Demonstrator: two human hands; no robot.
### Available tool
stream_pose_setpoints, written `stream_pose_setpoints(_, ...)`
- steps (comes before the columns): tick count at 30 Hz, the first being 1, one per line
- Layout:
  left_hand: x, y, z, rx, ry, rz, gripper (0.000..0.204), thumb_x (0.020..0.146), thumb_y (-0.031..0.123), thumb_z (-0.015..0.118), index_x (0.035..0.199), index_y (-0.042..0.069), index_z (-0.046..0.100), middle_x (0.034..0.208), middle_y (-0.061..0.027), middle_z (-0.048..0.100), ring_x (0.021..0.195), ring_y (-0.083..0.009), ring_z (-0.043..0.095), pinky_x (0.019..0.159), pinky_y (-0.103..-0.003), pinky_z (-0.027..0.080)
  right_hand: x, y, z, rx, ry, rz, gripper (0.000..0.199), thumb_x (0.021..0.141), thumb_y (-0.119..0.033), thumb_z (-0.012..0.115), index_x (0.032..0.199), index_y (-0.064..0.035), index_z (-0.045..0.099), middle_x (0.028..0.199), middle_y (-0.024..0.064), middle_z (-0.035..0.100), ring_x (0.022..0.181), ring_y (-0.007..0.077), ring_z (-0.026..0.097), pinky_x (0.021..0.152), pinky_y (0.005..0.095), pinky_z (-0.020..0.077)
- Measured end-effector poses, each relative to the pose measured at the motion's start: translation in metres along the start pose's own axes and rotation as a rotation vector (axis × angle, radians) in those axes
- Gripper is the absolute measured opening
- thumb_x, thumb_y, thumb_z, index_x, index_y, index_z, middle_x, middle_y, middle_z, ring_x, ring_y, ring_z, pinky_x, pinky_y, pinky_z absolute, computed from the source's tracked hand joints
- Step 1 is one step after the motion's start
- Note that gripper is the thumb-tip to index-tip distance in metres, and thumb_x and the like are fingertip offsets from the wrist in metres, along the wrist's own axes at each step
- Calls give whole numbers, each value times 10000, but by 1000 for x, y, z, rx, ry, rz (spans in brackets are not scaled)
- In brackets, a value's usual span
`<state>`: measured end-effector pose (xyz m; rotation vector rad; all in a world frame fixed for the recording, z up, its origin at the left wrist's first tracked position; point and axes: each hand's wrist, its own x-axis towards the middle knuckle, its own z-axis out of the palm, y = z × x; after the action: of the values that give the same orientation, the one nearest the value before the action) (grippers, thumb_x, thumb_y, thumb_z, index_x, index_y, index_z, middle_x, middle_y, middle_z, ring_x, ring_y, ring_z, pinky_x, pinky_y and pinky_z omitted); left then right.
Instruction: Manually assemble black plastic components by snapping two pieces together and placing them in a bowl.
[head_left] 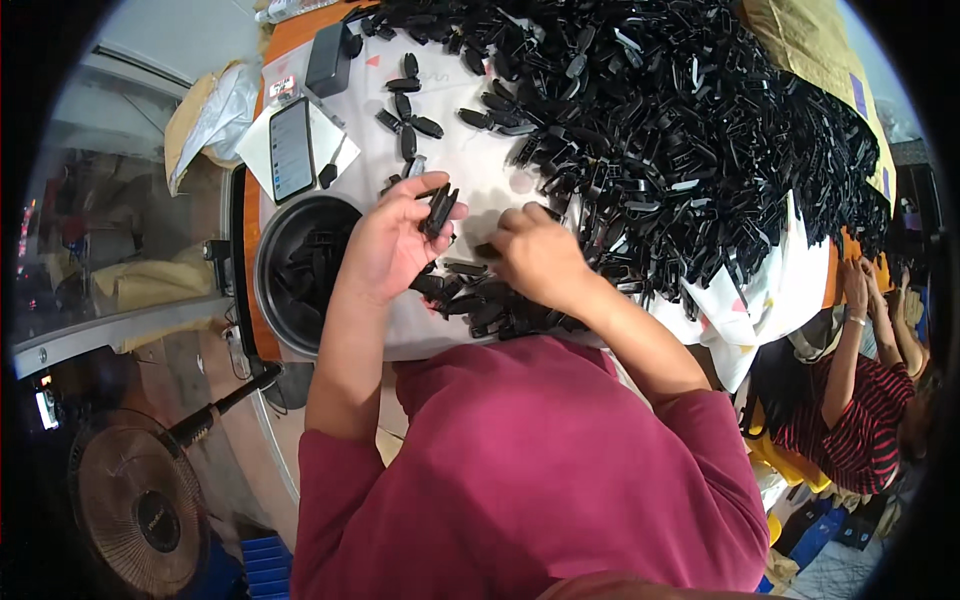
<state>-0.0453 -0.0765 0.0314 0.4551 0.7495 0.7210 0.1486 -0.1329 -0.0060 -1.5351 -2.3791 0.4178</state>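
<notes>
My left hand is raised over the table, palm up, with a small oblong black plastic clip pinched between thumb and fingers. To its right, my right hand reaches down at the tabletop with its fingers curled together. Something dark shows at those fingertips, too hidden to name. Loose black clips lie in a small heap just below both hands. Above my left hand, several more clips are scattered on the white cloth.
A large pile of black clips covers the table's far and right side. At left are a black basin with dark parts inside, a phone and a black box. A fan stands lower left; another person sits at right.
</notes>
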Motion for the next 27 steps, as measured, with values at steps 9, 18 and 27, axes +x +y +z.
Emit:
stream_pose_setpoints(9, -30, -2, -12, 64, -15, 141, 271, 877, 130, 488, 1115, 2, 503, 970, -203, 594, 796, -200, 598, 728, -274, 485, 9, -14, -7, 186, -10, -19, 279, 675, -159, 666, 928, -60, 604, 843, 85, 577, 858, 274, 555, 712, 362, 468)
stream_pose_setpoints(18, -29, -11, 1, 800, 179, 439, 345, 775, 61, 628, 1104, 2, 547, 861, -66, 566, 768, -115, 539, 692, -228, 437, 25, -15, -3, 540, 233, 256, 212, 690, -124, 711, 788, -27, 550, 744, 115, 601, 645, 213, 595, 562, 291, 463)
stream_pose_setpoints(27, -16, -17, 36, 941, 60, 650, 319, 766, 115, 667, 1053, -1, 591, 852, -27, 530, 699, -69, 495, 615, -200, 416, 12, -12, -61, 303, 476, -294, 214, 684, 56, 618, 872, 2, 534, 914, 148, 556, 760, 303, 542, 614, 334, 453)
